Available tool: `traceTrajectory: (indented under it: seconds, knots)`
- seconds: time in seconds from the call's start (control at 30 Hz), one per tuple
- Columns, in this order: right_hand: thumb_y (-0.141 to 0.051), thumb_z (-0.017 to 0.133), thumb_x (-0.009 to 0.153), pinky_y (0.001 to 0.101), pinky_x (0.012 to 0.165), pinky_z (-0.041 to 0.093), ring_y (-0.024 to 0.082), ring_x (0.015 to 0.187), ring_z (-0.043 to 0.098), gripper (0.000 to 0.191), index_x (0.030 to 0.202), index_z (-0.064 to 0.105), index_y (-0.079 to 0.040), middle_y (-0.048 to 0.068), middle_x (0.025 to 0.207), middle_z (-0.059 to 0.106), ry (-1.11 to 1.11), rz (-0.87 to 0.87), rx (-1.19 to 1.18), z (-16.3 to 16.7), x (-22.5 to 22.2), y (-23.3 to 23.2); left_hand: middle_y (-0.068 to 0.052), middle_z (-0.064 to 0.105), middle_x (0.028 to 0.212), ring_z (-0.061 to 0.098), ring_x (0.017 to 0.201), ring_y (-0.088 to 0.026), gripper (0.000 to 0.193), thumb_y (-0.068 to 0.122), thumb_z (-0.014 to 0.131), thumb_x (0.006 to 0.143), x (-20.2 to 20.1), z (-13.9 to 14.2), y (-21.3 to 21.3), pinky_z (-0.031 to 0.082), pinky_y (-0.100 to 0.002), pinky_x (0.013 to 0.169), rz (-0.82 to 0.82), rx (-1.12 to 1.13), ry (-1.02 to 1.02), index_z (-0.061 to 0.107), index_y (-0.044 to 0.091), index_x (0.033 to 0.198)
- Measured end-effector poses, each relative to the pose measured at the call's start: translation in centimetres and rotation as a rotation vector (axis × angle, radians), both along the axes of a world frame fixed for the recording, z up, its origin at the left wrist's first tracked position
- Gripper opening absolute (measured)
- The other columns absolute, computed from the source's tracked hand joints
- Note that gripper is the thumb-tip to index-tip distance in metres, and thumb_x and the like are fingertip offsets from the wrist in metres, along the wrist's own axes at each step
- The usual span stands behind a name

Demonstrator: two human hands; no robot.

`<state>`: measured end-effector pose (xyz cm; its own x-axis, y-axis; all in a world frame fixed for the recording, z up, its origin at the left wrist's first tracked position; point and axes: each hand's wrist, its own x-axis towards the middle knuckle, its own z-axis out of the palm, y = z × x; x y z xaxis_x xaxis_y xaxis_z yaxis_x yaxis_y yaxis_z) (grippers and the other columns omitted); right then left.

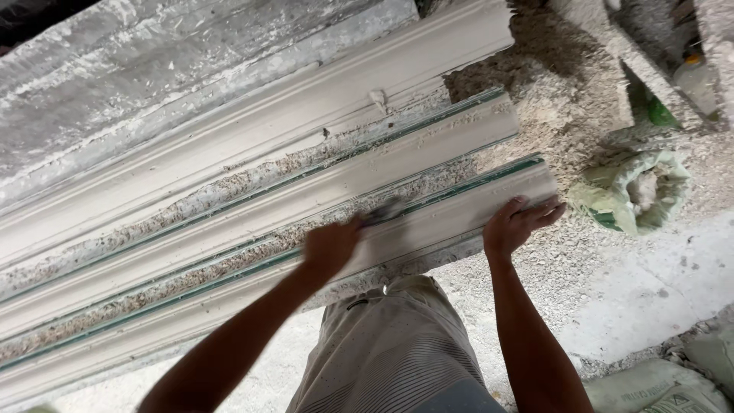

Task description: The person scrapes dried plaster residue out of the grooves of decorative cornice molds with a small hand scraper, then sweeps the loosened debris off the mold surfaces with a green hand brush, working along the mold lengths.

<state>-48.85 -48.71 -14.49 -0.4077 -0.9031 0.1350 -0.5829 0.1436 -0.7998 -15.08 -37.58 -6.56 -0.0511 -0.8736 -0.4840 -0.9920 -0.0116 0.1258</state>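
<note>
Nearest long white plaster cornice strip lies closest to you. Your left hand, fingers curled around a small dark scraping tool, blurs mid-stroke. Right hand lies flat at the strip's end, fingers together; steady it there and stroke lengthwise.

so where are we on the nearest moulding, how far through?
Done: three long white mouldings lie cast side by side; the far moulding looks smooth.
In hand: the left hand works a blurred dark tool along the nearest moulding, and the right hand steadies its end.
Left: gritty crumbs still line the grooves between pieces. How much was already scraped, I cannot tell.
</note>
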Motion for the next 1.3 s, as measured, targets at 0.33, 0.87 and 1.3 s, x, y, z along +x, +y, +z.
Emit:
traceTrajectory:
  seconds: [0.33, 0.87, 1.3]
  knots:
    - [-0.057, 0.044, 0.112, 0.0433, 0.107, 0.056, 0.058, 0.150, 0.032, 0.092, 0.163, 0.001, 0.007, 0.030, 0.167, -0.001, 0.495, -0.015, -0.058, 0.4, -0.8, -0.8, -0.010, 0.076, 0.091, 0.077, 0.080, -0.026, 0.024, 0.021, 0.065, 0.092, -28.6, 5.9, -22.4, 0.061, -0.041, 0.055, -0.048, -0.157, 0.229, 0.073, 0.005, 0.109]
    - [-0.040, 0.033, 0.122, 0.0577, 0.133, 0.028, 0.059, 0.158, 0.009, 0.071, 0.162, 0.005, 0.011, 0.041, 0.164, 0.002, 0.694, -0.154, -0.004, -1.1, 1.6, -2.7, -0.015, 0.072, 0.090, 0.071, 0.072, -0.033, 0.031, 0.026, 0.058, 0.101, 3.7, 2.8, 18.1, 0.058, -0.049, 0.063, 0.779, -0.388, 0.642, 0.053, 0.009, 0.125]
    - [-0.017, 0.052, 0.108, 0.0459, 0.101, 0.047, 0.033, 0.123, 0.058, 0.035, 0.137, 0.054, 0.003, 0.023, 0.141, 0.057, 0.186, 1.385, -0.258, 3.2, 42.1, 27.4, -0.018, 0.070, 0.070, 0.069, 0.070, -0.039, 0.029, 0.033, 0.053, 0.105, 15.6, 0.8, 48.0, 0.052, -0.051, 0.065, 1.500, -0.788, 0.826, 0.057, 0.004, 0.104]
